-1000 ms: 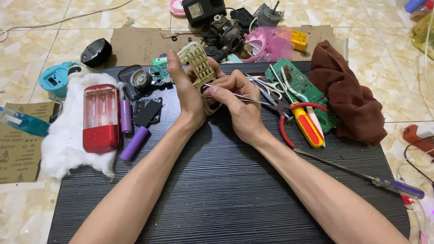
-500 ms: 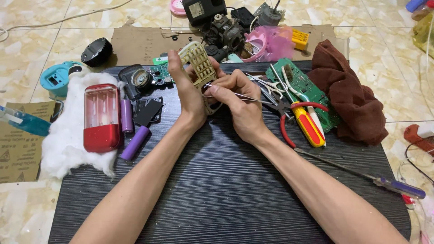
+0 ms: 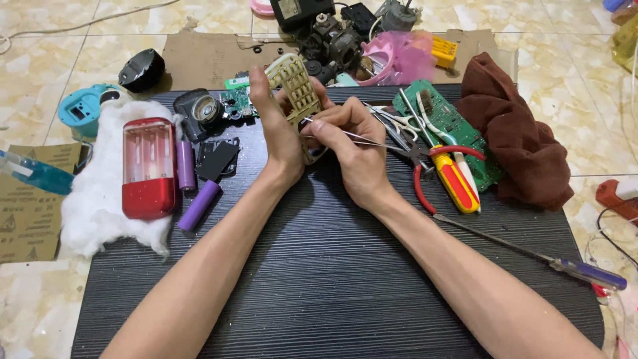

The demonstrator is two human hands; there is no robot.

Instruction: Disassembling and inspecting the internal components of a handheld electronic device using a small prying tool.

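Head view: I see my left hand point(image 3: 279, 136) gripping the beige perforated plastic panel point(image 3: 296, 90) upright over the black ribbed mat point(image 3: 319, 266), fingers curled behind it. My right hand point(image 3: 352, 149) pinches thin metal tweezers point(image 3: 352, 139), tips touching the panel's lower edge. I judge the picking mid-way, nothing freed.

Two purple battery cells point(image 3: 185, 165) at nine o'clock, two green circuit boards point(image 3: 446, 123), one red-handled pliers point(image 3: 425, 174) at three.

floor point(image 3: 66, 53): beige marbled tiles | black ribbed board point(image 3: 319, 279) | light: even
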